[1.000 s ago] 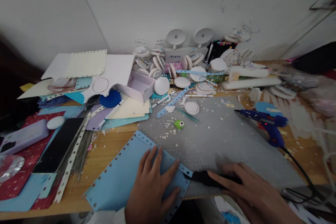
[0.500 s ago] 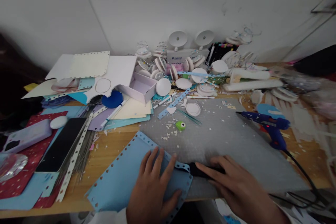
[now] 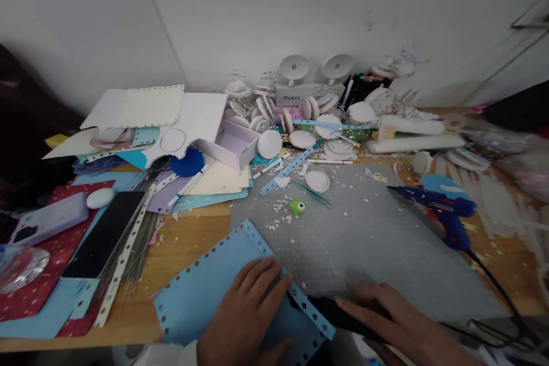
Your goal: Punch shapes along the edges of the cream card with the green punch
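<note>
My left hand (image 3: 246, 311) lies flat on a sheet of light blue paper (image 3: 201, 283), its fingers stretched out and pressing the sheet down. Small star-shaped holes run along the paper's edges. A punched strip (image 3: 302, 300) along the right edge lifts away from the sheet, its near end hanging free. My right hand (image 3: 398, 320) is closed around a black-handled knife (image 3: 343, 314) at that edge. The knife's tip goes under the strip, so the blade is mostly hidden. A small green paper punch (image 3: 297, 207) stands beyond the sheet among tiny white cut-outs.
Under the work lies a grey cutting mat (image 3: 364, 240). A blue glue gun (image 3: 441, 206) with its cord rests at the right. White discs (image 3: 269, 144) and scraps crowd the back, near an open box (image 3: 235, 146). A phone (image 3: 105, 234) lies at the left.
The knife and my right hand have moved toward me and slightly right along the paper's edge. More of the strip now stands loose. The paper has shifted slightly right.
</note>
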`<state>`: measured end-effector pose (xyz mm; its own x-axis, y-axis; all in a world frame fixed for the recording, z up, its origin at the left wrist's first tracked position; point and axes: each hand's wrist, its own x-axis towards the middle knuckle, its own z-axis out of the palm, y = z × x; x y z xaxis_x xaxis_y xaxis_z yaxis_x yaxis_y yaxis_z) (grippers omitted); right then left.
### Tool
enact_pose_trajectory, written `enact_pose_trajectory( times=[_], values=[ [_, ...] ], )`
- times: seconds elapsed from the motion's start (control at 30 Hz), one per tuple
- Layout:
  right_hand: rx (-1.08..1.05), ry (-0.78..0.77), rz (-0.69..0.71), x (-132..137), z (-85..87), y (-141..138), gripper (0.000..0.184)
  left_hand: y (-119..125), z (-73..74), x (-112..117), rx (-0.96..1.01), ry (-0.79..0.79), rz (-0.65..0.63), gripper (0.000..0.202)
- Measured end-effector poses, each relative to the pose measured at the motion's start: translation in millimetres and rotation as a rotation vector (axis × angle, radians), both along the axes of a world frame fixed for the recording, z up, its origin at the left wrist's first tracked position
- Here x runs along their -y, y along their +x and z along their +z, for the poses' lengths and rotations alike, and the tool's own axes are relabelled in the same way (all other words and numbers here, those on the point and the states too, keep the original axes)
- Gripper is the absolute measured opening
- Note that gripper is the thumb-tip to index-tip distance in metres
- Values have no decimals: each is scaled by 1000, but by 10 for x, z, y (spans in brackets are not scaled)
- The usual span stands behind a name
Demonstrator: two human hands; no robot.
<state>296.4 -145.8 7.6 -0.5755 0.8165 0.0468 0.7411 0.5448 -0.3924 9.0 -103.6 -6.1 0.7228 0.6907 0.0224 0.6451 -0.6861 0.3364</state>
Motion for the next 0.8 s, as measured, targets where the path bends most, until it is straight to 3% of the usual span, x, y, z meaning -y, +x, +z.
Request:
enact_pose_trajectory(
  times=[0.17, 0.5, 0.8],
  values=[
    [28, 2, -22, 74, -67, 137, 56, -108, -14, -110, -34, 59, 120, 87],
    [8, 25, 13, -83, -122, 85, 52, -135, -18, -168, -49, 27, 92, 91],
    [15, 29, -38, -103, -87, 87, 49, -130, -14, -171, -22, 29, 94, 91]
  ],
)
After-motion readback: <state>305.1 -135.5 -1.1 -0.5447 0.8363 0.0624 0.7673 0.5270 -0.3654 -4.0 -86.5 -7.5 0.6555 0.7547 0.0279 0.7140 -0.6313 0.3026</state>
